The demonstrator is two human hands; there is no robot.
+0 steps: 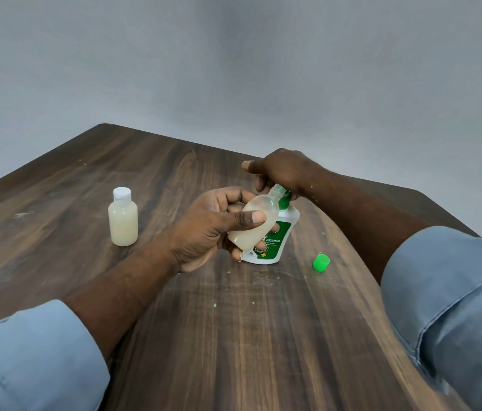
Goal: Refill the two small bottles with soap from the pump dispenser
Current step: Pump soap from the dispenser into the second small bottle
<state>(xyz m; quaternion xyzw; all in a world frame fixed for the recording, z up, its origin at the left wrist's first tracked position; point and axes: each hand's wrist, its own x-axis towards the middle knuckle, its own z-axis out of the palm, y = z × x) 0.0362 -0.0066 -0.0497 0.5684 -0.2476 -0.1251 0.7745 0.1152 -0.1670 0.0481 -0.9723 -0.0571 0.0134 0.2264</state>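
- The left hand [204,229] holds the open bottle [259,215]. The thumb lies across its near side and the fingers curl behind it, a snug wrap round the belly.
- The bottle is tilted, with its neck up and away from the thumb and its mouth right at the spout of the green pump [284,201]. Pale soap lies in its lower part, down by the little finger.
- The right hand [278,170] sits on top of the dispenser [278,241], fingers curled down round the pump head, which the hand mostly hides.
- The dispenser stands on the table [234,336] just behind the left fingers. I cannot tell whether it touches the bottle.
- The bottle looks like thin, soft plastic, so it is probably light and easy to dent. A mid-body hold suits it, but a hard squeeze would likely push soap out of the open mouth. Soap on the outside would make it slippery.
- The capped bottle [123,221], which looks full, stands well apart, beyond the back of the left hand.
- A green cap [321,263] lies on the table near the right forearm, nearer the camera than the right fingers.
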